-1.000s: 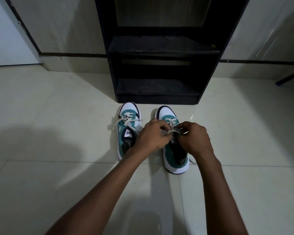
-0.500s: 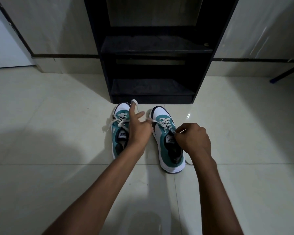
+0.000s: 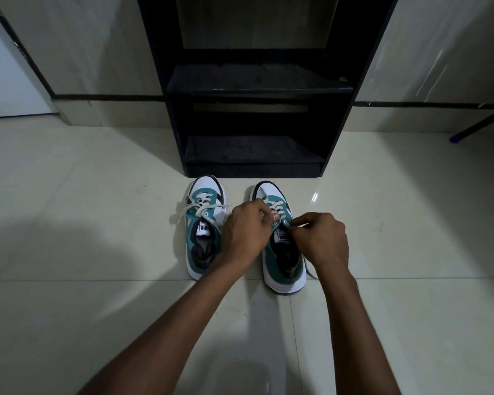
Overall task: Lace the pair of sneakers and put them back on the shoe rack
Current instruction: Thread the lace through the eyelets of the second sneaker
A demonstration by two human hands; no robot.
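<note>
Lacing step: left hand (image 3: pixel 247 233) and right hand (image 3: pixel 321 240) pinch the lace (image 3: pixel 275 208) over the right sneaker (image 3: pixel 283 269); next, threading an eyelet demands precision.

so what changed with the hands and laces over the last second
The left hand, which half a second ago was raised over the gap between the shoes drawing a lace out, has come back down to the right sneaker and pinches at its eyelets again. The right hand stayed at the same sneaker's laces. The left sneaker and the shoe rack did not move.
</note>
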